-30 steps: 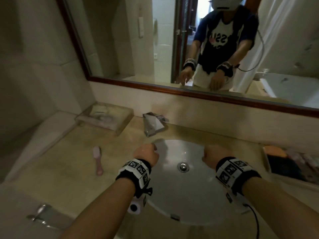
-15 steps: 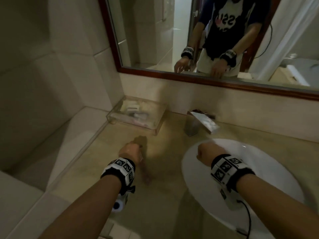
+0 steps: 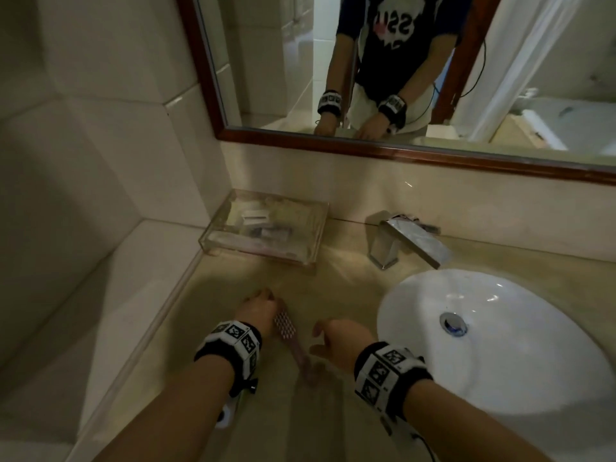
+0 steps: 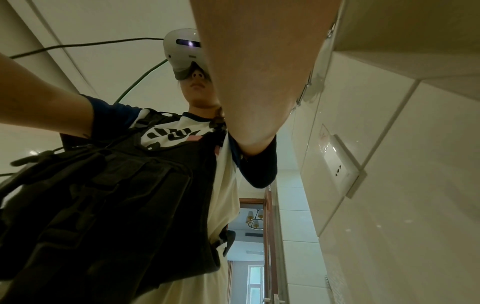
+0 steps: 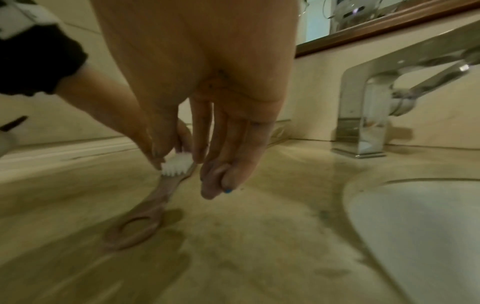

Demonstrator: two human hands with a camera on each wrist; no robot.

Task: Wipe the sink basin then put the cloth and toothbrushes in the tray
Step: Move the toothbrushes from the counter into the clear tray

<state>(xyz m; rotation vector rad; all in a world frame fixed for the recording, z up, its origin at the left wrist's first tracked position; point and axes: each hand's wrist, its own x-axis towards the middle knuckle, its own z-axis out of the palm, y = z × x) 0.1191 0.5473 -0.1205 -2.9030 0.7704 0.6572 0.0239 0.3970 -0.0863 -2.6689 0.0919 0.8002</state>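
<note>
Progress looks partial: your left hand (image 3: 258, 310) pinches the bristle head of 1 pink toothbrush (image 3: 290, 335), whose looped handle lies on the counter (image 3: 186, 328) or just above it; blur hides which. By my reading you are picking it up for the tray (image 3: 213, 233), far and just left on the counter. Your right hand (image 3: 340, 341) hangs beside the brush with fingers slack, gripping nothing. The basin (image 3: 500, 378) on the right looks clean, but you cannot confirm it was wiped. No cloth shows anywhere, and the tray's contents are too dim to name, so other brushes may already be there. The left wrist view shows only your arm and torso.
</note>
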